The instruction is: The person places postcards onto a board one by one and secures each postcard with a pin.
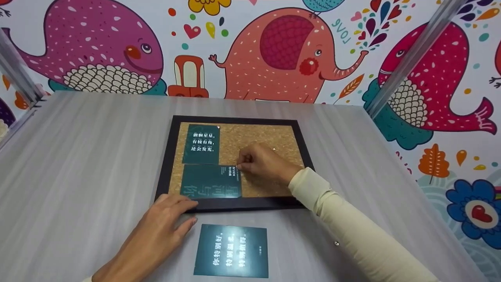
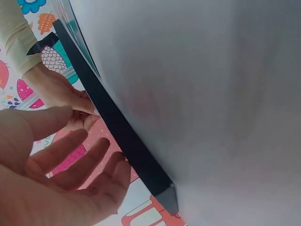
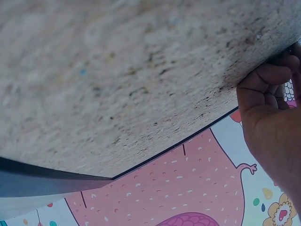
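Observation:
A cork board (image 1: 270,135) with a black frame (image 1: 250,204) lies on the table. On its left half is a dark green card (image 1: 201,150) with white writing, a small silver thumbtack (image 1: 218,127) at its top right corner. Below it lies a second green card (image 1: 211,184), turned sideways. At that card's upper right corner my right hand (image 1: 264,162) pinches with curled fingers; a thumbtack-like thing there is mostly hidden. My left hand (image 1: 162,223) rests its loosely bent fingers against the frame's near left corner. In the left wrist view its fingertips (image 2: 123,162) meet the frame's edge.
A third green card (image 1: 231,250) lies on the table in front of the board, near my left hand. One loose thumbtack (image 1: 336,243) is beside the right sleeve, and another (image 1: 274,149) sits on the cork behind the right hand. A wall painted with animals (image 1: 274,55) stands behind.

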`<state>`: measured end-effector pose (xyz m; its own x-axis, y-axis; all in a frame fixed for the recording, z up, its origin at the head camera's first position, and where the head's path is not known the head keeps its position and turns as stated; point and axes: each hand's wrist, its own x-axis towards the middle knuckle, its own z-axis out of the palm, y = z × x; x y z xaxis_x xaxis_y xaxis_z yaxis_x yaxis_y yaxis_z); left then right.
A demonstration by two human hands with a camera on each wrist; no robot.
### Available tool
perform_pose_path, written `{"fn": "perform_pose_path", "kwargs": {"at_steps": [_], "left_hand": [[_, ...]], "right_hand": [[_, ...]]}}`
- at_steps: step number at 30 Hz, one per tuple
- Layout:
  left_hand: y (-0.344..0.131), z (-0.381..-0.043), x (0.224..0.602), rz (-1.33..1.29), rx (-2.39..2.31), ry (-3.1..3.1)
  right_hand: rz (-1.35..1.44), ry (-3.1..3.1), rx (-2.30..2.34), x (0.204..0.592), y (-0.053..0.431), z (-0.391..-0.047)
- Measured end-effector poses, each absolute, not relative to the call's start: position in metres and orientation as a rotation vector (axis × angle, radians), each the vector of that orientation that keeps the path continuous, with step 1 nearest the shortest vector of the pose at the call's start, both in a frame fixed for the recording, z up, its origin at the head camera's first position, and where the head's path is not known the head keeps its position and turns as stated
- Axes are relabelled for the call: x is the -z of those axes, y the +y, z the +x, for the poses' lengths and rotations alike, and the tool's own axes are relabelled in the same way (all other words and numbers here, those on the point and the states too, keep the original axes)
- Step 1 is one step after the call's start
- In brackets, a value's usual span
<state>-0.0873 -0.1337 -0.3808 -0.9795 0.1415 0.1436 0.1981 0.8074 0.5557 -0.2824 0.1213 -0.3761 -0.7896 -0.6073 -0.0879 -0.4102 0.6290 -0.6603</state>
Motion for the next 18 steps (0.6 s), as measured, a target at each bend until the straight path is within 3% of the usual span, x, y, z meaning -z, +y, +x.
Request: {"fn": "perform_pose_path", "kwargs": {"at_steps": [18], "left_hand": [[-0.1257, -0.0788, 0.3908, -0.477, 0.798, -2.965]], "right_hand": [[-0.831, 2.543, 0.918, 0.3769, 0.1222, -0.2842]]}}
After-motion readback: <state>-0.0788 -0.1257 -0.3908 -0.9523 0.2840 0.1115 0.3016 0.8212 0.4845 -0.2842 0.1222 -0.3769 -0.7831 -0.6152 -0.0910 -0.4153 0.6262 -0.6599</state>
